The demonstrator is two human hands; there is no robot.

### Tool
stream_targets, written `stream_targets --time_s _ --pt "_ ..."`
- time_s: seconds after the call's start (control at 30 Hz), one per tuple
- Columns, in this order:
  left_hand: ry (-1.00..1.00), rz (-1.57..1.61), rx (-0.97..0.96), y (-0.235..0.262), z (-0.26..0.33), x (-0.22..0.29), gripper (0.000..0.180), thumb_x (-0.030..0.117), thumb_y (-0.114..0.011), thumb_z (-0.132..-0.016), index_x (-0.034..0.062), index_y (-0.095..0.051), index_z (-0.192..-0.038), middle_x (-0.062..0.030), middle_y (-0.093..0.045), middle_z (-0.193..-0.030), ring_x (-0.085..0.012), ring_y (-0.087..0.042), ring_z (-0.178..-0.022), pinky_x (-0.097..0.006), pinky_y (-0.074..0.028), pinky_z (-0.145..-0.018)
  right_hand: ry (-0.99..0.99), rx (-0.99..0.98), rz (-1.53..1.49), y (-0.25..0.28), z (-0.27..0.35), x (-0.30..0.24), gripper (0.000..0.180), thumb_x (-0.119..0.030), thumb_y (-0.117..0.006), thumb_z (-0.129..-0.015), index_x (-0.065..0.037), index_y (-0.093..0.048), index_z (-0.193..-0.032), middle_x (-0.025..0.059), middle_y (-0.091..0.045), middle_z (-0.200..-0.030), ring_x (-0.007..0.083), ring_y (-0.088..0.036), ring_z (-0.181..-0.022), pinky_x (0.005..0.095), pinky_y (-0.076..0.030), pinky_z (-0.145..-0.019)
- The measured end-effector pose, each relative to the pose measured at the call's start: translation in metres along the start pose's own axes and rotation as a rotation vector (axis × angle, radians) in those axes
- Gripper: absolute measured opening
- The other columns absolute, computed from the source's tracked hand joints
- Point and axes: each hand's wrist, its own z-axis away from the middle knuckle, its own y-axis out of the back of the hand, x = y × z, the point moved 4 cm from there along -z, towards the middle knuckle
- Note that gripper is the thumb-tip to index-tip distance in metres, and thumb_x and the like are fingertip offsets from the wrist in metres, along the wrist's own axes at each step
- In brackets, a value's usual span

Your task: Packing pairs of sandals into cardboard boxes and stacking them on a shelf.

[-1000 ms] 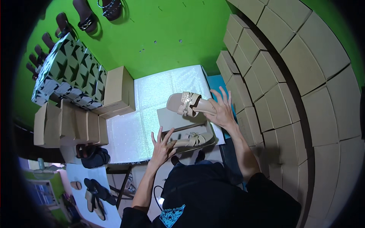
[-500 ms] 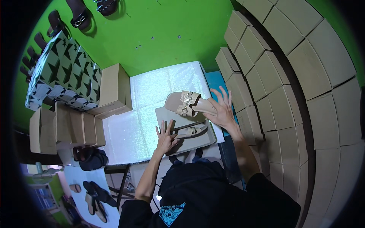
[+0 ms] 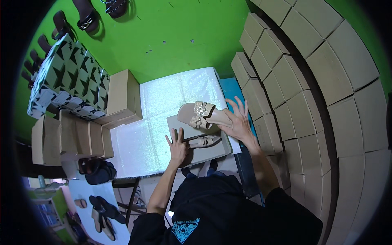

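My right hand (image 3: 237,124) grips the heel end of a beige slide sandal (image 3: 202,115), thumb and forefinger closed on it and the other fingers raised. The sandal has a textured strap with a metal buckle, and its toe points left. Lower down, a matching sandal (image 3: 205,141) is tilted over a grey-beige shoebox (image 3: 210,153). At its left end is my left hand (image 3: 178,150), three fingers spread upward; the thumb and forefinger appear to pinch that end, partly hidden. A flat grey panel (image 3: 174,123) of the box lies behind the upper sandal.
Shiny white wrap covers the table (image 3: 157,96). Brown cartons (image 3: 122,94) and star-patterned boxes (image 3: 73,73) stand left; stacked brown boxes (image 3: 302,118) fill the right. Sandals (image 3: 87,18) hang on the green wall. More shoes (image 3: 107,208) lie on a white table at lower left.
My left hand has shifted slightly right, and the lower sandal has turned a little. The upper sandal has tilted slightly in my right hand, which stays nearly in place.
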Motion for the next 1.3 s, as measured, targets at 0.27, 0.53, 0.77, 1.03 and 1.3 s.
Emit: stream_targets --time_s 0.27,0.53,0.77,1.03,1.3 --pt "0.206 0.349 0.263 0.069 -0.007 -0.004 0.026 0.034 -0.071 -0.088 0.0131 -0.077 -0.102 -0.0132 -0.032 -0.157 -0.0435 -0.011 -0.150 -0.070 -0.001 -0.114 0.008 0.005 -0.005 -0.001 0.001 -0.004 0.051 -0.027 -0.084 -0.065 -0.005 -0.067 -0.108 0.0134 -0.043 -0.144 0.0416 -0.026 -0.144 0.0663 -0.010 -0.116" --pt "0.216 0.619 0.212 0.126 -0.022 -0.026 0.040 0.040 -0.061 -0.095 0.0099 -0.073 -0.118 -0.0123 -0.040 -0.155 -0.0356 -0.018 -0.149 -0.052 -0.006 -0.120 0.050 -0.039 -0.024 -0.001 0.003 -0.014 0.052 -0.026 -0.085 -0.062 -0.007 -0.069 -0.107 0.0122 -0.043 -0.146 0.0409 -0.025 -0.145 0.0666 -0.009 -0.117" --pt "0.173 1.136 0.326 0.131 -0.016 -0.008 0.033 0.029 -0.075 -0.085 0.0038 -0.077 -0.106 -0.0132 -0.043 -0.153 -0.0321 -0.033 -0.145 -0.055 -0.026 -0.116 0.071 -0.025 0.008 -0.008 0.008 -0.020 0.054 -0.025 -0.086 -0.060 -0.009 -0.070 -0.109 0.0111 -0.043 -0.146 0.0396 -0.025 -0.145 0.0662 -0.009 -0.117" --pt "0.221 1.353 0.356 0.146 -0.013 -0.005 0.030 0.028 -0.075 -0.083 0.0039 -0.078 -0.101 -0.0100 -0.040 -0.155 -0.0297 -0.031 -0.146 -0.058 -0.024 -0.117 0.070 -0.002 0.025 -0.003 0.007 -0.028 0.054 -0.028 -0.088 -0.062 -0.010 -0.070 -0.110 0.0108 -0.044 -0.146 0.0396 -0.027 -0.144 0.0665 -0.010 -0.117" --pt "0.124 1.158 0.438 0.151 -0.005 -0.004 0.026 0.028 -0.077 -0.082 0.0093 -0.080 -0.100 -0.0110 -0.043 -0.154 -0.0306 -0.026 -0.149 -0.055 -0.016 -0.120 0.033 -0.167 -0.113 -0.007 0.005 -0.027 0.040 -0.030 -0.083 -0.072 -0.008 -0.074 -0.104 0.0099 -0.045 -0.145 0.0403 -0.024 -0.146 0.0668 -0.011 -0.117"
